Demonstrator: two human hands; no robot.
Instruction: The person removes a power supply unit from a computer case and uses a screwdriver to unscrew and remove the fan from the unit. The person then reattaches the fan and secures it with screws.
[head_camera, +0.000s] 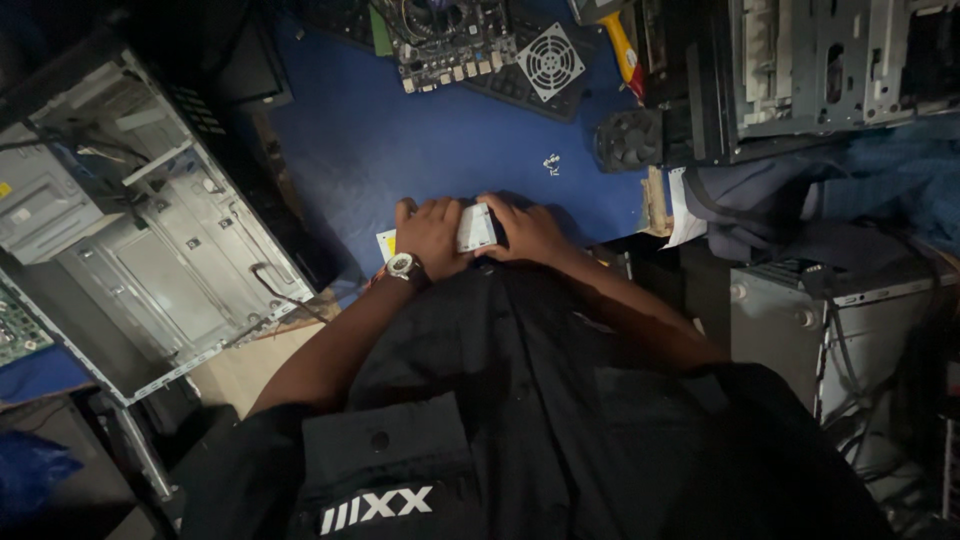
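Blue matting covers a crowded workbench, seen from above in dim light. At its near edge a small white rectangular component is held between the two hands, just above the dark shirt. The left hand, with a silver wristwatch at its wrist, is closed over the component's left end; the right hand is curled around its right end. Both are shut on it, fingers wrapped over the top, so only the middle of the white face is shown. Its long axis appears to run left to right, from one hand to the other, though the covered ends make this uncertain. Neither hand is nearer than the other; the piece is shared evenly.

An open grey metal computer case is laid on its side to the left. A green circuit board and a white square fan grille are set at the far edge, a black round fan to the right, and a few small screws between.
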